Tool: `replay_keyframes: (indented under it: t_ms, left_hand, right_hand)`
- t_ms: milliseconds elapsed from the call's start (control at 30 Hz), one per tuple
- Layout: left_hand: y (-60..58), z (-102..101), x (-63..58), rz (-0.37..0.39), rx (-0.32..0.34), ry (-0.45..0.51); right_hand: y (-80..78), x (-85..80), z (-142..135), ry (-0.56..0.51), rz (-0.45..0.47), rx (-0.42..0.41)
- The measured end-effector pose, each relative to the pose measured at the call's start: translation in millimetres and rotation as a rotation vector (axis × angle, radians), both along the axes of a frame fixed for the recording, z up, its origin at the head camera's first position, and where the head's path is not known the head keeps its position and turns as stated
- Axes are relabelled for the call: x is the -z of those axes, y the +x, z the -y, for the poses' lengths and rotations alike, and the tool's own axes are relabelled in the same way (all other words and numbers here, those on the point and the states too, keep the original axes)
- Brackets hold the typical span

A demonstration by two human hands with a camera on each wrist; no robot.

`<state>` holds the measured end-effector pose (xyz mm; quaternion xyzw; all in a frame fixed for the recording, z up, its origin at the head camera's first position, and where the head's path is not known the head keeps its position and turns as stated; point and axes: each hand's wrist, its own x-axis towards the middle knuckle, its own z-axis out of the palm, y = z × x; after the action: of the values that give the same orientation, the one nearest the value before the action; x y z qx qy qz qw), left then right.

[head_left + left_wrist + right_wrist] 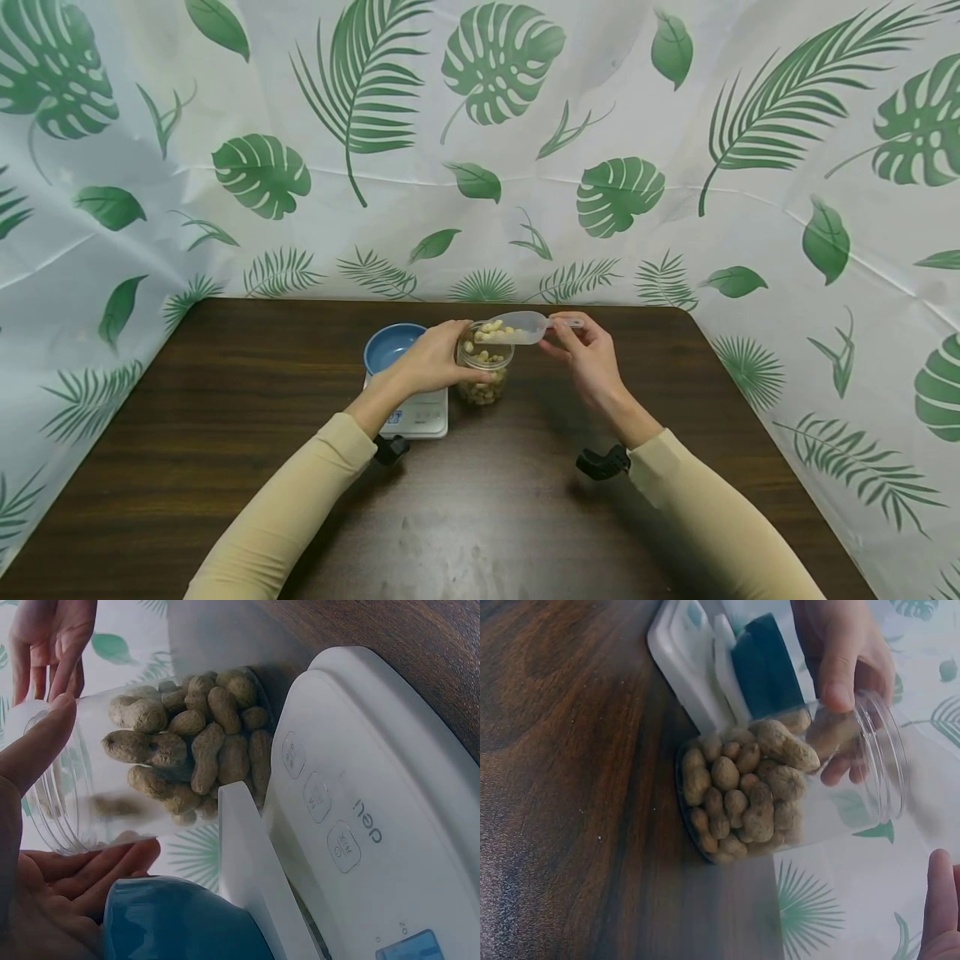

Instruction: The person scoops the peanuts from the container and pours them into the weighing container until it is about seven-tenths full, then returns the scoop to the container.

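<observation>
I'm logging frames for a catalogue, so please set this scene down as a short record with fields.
Left hand: grips the jar near its mouth
Right hand: holds the scoop by its handle
Jar: clear, no lid on, partly filled with peanuts
Scoop: translucent, carrying peanuts, over the jar's mouth
Bowl: blue, on the scale
Scale: white, beside the jar; reading not legible
Table: dark wood grain
Backdrop: white with green leaves

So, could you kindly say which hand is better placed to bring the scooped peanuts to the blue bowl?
Likely the right hand: it holds the scoop with peanuts in it. The left hand, though nearer the bowl, grips the jar.
</observation>
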<state>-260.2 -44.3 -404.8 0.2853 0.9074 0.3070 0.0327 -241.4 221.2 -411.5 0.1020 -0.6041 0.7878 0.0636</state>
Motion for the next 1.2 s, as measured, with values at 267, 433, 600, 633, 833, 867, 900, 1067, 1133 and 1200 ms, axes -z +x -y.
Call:
replay_keyframes:
  t_ms: [267,433,600,633,833,867,900,1067,1133,1200]
  left_hand:
    - [2.8,2,-1.2,0.007,-0.02,-0.033]
    - [5.0,3,-1.5,0.008,-0.025,-0.021]
    - [7.6,11,-5.8,0.0,-0.06,0.041]
    - [8.2,14,-7.2,-0.002,-0.07,0.053]
    - [11.8,31,-10.7,-0.007,-0.117,0.063]
    - [12.4,34,-10.5,-0.008,-0.123,0.064]
    - [12.9,37,-10.0,-0.009,-0.128,0.07]
    - [15.4,50,-7.0,-0.026,-0.16,0.093]
    - [16.2,56,-6.1,-0.033,-0.175,0.097]
    - [16.7,62,-5.3,-0.035,-0.193,0.096]
  right_hand:
    - [-0.2,2.3,-2,-0.069,0.021,-0.011]
    - [-0.8,1.7,-1,-0.072,0.026,-0.021]
    - [-3.2,-1.5,2,-0.076,0.026,-0.028]
    - [-4.0,-2.5,3,-0.08,0.024,-0.029]
    - [-8.4,-10.7,9,-0.084,0.018,-0.032]
    - [-9.0,-12.2,11,-0.084,0.018,-0.035]
    - [-9.7,-13.1,12,-0.085,0.016,-0.041]
    - [-12.9,-15.4,23,-0.077,-0.001,-0.053]
    - [-14.1,-15.8,28,-0.065,-0.003,-0.056]
    - [-15.4,-16.6,31,-0.045,0.001,-0.062]
